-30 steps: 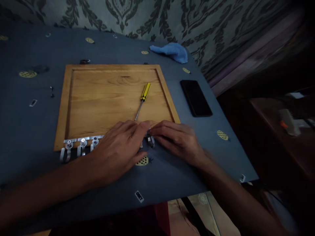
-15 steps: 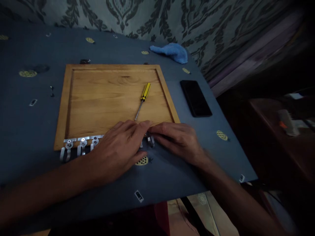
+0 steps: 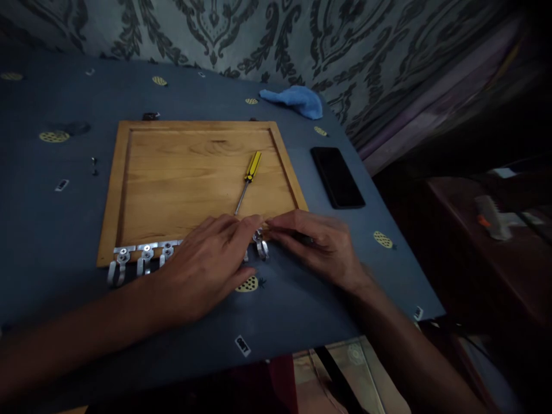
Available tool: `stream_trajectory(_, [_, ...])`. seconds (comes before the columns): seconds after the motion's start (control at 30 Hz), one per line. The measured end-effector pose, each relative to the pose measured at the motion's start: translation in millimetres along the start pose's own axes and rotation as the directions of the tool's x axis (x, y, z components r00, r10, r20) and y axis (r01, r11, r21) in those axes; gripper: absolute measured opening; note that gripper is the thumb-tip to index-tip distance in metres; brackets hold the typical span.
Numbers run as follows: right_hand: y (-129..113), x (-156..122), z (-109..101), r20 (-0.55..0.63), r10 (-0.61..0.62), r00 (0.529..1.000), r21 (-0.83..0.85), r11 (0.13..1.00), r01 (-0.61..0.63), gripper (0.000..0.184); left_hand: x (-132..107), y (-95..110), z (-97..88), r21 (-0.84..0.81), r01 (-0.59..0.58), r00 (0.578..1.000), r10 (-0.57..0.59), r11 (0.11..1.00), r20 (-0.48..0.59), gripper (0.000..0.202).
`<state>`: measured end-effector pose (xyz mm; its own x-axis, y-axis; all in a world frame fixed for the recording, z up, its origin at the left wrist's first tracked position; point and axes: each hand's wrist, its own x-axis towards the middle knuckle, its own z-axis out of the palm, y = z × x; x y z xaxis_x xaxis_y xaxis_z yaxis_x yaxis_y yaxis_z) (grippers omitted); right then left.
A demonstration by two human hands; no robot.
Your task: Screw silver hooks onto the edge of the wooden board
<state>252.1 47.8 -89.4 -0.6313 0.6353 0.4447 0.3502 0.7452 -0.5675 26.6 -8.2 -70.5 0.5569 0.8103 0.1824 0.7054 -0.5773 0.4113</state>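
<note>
A wooden board (image 3: 194, 178) with a raised frame lies on the table, a metal hook rail (image 3: 137, 249) along its near edge. Bright screw heads show at the rail's left hooks. My left hand (image 3: 211, 259) lies palm down over the rail's middle and grips it, hiding several hooks. Just right of it, my right hand (image 3: 321, 244) is closed in a pinch by the last hook (image 3: 261, 247); anything between its fingertips is too small to make out. A screwdriver (image 3: 249, 179) with a yellow and black handle rests on the board, its tip toward my left hand.
A blue cloth (image 3: 297, 102) lies at the back of the table and a black phone (image 3: 337, 177) right of the board. Small dark pieces (image 3: 94, 167) sit to the left. The patterned tablecloth (image 3: 293, 322) ends near my body.
My right fingertips have drawn slightly away from the last hook, which shows more fully. The left hand stays on the rail. The whole view has shifted a little.
</note>
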Motion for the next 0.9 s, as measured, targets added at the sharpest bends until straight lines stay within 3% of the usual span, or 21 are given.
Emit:
stream_trajectory(0.17, [6.3,0.1,-2.3,-0.015,0.059,0.998,-0.083,0.995,-0.06,0.016,0.1,1.4,1.6,0.02,0.004,1.0,-0.003,1.0,-0.022,0.063])
stream_trajectory(0.27, [13.6,11.8,-5.1,0.045,0.087,0.995,-0.142,0.987,-0.08,0.017,-0.4,2.5,2.8,0.028,0.007,0.999,-0.006,1.0,-0.033,0.065])
stream_trajectory(0.37, [19.2,36.2,-7.6,0.165,0.242,0.956,-0.249,0.948,-0.197,0.016,-1.4,2.5,4.7,0.043,0.011,0.999,-0.009,0.999,-0.043,0.065])
stream_trajectory(0.43, [21.4,55.9,-6.6,0.15,0.383,0.911,-0.325,0.89,-0.321,0.012,-1.6,2.0,5.5,0.044,0.018,0.999,-0.016,0.999,-0.05,0.066])
stream_trajectory(0.57, [24.4,88.9,5.9,0.075,0.492,0.867,-0.352,0.827,-0.439,0.033,0.3,1.6,4.4,0.02,0.031,0.999,-0.031,0.999,-0.012,0.062])
stream_trajectory(0.7, [25.3,104.4,27.1,0.008,0.527,0.85,-0.41,0.777,-0.478,0.061,1.0,2.4,2.4,0.026,0.029,1.0,-0.029,0.999,0.004,0.057])
stream_trajectory(0.8, [26.3,106.3,38.2,0.004,0.508,0.861,-0.423,0.781,-0.459,0.065,-0.6,2.4,1.8,0.017,0.019,1.0,-0.019,1.0,0.004,0.061])
stream_trajectory(0.9, [31.7,104.5,41.5,-0.016,0.491,0.871,-0.301,0.828,-0.472,0.067,-1.3,2.0,1.6,0.011,0.027,1.0,-0.027,1.0,0.008,0.062])
